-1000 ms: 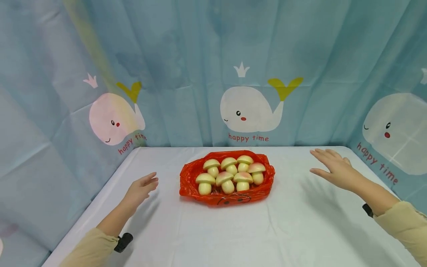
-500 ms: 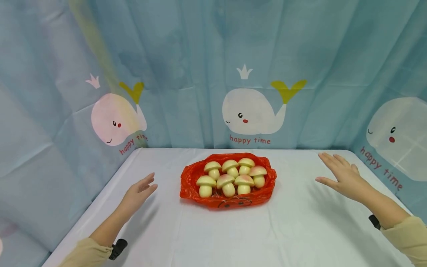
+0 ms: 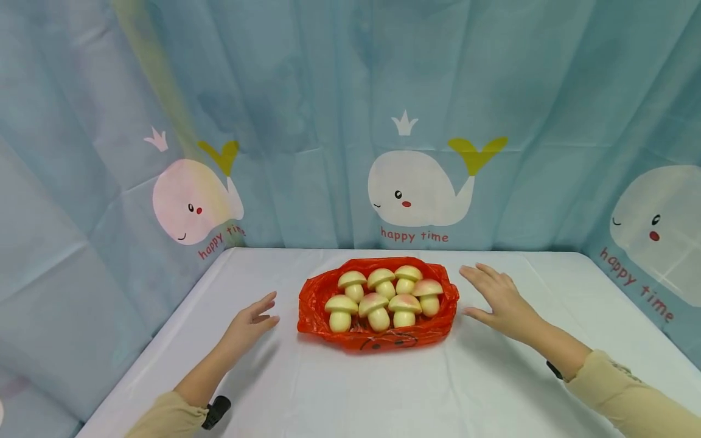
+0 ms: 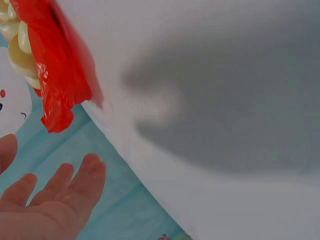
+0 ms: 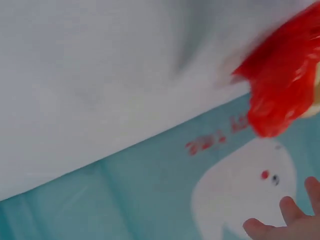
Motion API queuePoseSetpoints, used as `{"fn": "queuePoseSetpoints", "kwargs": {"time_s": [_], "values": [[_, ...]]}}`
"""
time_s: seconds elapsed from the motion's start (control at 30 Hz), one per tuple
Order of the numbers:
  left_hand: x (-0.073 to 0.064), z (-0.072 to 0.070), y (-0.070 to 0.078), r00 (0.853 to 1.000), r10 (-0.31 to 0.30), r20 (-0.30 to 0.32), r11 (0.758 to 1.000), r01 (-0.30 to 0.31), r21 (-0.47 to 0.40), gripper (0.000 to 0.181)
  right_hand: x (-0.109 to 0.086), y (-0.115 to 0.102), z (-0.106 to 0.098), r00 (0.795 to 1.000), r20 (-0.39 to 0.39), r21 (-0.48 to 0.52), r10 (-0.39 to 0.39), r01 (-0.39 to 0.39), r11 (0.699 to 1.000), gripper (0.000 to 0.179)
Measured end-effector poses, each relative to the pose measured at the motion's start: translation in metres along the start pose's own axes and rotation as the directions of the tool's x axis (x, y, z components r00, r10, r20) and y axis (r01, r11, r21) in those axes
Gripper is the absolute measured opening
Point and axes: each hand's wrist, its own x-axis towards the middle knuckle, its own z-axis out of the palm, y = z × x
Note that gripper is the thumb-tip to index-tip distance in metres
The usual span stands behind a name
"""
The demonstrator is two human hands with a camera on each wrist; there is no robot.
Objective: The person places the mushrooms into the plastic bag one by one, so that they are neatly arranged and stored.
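A red plastic bag [image 3: 378,345] lies spread wide on the table, its mouth facing up. Inside it stand several mushroom-shaped pieces [image 3: 374,311], cream coloured with some pinkish caps. To the left of the bag my left hand [image 3: 249,325] hovers over the table, fingers loosely extended and holding nothing. My right hand [image 3: 501,304] is just beyond the bag's right edge, fingers spread and nothing in them. Part of the bag [image 4: 60,70] shows in the left wrist view, and a blurred corner of the bag [image 5: 285,75] in the right wrist view.
White cloth covers the table [image 3: 383,395]. Behind and at both sides hangs a light blue curtain [image 3: 306,121] printed with whales and lettering. Each forearm wears a beige sleeve [image 3: 630,395] and a black wrist device [image 3: 216,412].
My right hand has moved left, close to the bag. My left hand has shifted slightly right towards it. The view has tilted a little; the bag and mushroom-shaped pieces look unchanged.
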Motion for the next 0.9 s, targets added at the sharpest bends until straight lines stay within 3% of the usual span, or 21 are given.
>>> {"fn": "queuePoseSetpoints", "kwargs": {"time_s": [0.2,0.43,0.63,0.77,0.9], "values": [[0.009,0.015,0.009,1.000,-0.015,0.025,1.000,0.015,-0.013,0.058,0.034,-0.036,0.028,0.989,0.138,0.053,-0.053,0.046,0.998,0.072],[0.019,0.033,0.012,0.999,-0.038,0.026,0.998,0.039,-0.054,0.057,0.066,-0.069,0.057,0.935,0.331,0.065,-0.125,0.110,0.992,0.070],[0.025,0.043,0.013,0.998,-0.060,0.024,0.996,0.061,-0.063,0.059,0.079,-0.080,0.071,0.916,0.377,0.044,-0.136,0.129,0.991,0.064],[0.028,0.046,0.016,0.997,-0.081,0.019,0.995,0.082,-0.058,0.058,0.084,-0.084,0.076,0.908,0.408,0.017,-0.100,0.102,0.995,0.063],[0.029,0.046,0.019,0.996,-0.082,0.017,0.995,0.083,-0.061,0.056,0.087,-0.088,0.080,0.911,0.407,-0.030,-0.070,0.090,0.995,0.063]]}}
